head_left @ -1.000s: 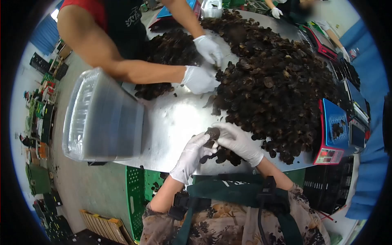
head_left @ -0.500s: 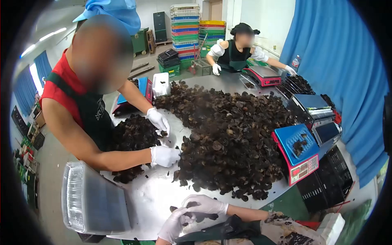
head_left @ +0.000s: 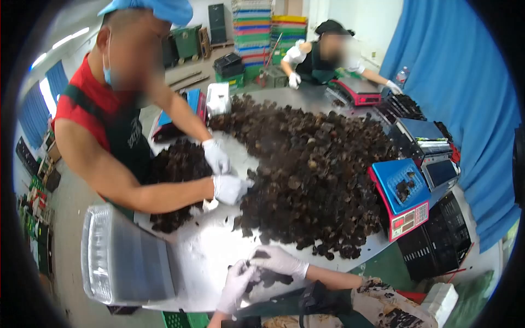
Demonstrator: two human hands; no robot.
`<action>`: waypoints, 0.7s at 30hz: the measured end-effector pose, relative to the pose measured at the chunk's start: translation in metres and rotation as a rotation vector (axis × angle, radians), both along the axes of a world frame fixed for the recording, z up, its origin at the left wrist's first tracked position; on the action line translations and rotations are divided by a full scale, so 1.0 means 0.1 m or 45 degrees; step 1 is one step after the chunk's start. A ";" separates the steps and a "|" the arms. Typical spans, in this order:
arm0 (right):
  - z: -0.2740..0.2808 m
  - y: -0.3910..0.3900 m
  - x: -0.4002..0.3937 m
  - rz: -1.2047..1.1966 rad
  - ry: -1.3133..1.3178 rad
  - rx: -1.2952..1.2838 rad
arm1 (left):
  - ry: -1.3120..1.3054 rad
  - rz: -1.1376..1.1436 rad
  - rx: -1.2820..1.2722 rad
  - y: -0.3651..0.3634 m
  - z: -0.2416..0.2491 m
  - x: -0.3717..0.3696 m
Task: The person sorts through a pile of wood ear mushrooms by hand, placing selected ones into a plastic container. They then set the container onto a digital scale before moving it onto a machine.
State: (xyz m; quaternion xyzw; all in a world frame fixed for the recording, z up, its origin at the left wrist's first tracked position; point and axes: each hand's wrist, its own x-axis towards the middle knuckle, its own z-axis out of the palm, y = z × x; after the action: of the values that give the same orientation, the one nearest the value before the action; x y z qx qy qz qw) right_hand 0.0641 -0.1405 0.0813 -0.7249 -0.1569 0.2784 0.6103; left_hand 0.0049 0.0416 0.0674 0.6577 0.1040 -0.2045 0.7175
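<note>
Both my hands wear white gloves over the near edge of the metal table. The fingers of my left hand are pinched together, and a small dark bit shows at their tips. Touching them from the right is my right hand, its fingers also drawn together around the same spot. Dark fungus pieces lie just below my hands. Beyond them spreads a large heap of dark brown fungus.
A co-worker in red works at the left beside a smaller fungus pile. Another person is at the far side. Stacked clear trays stand front left; a blue-topped scale holds a tray at right.
The co-worker in red has leaned in, with the gloved hands closer together. My hands have moved up slightly and still meet at the fingertips. The view has shifted a little.
</note>
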 end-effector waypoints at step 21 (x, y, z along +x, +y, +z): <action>0.26 0.04 -0.06 -0.070 0.317 0.244 | -0.307 0.228 -0.161 -0.03 0.25 -0.07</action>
State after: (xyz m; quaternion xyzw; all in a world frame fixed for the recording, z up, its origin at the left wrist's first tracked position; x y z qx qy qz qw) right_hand 0.0577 -0.1369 0.1068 -0.6273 -0.0859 0.3329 0.6987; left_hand -0.0024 0.0383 0.0923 0.6191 0.0622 -0.0657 0.7801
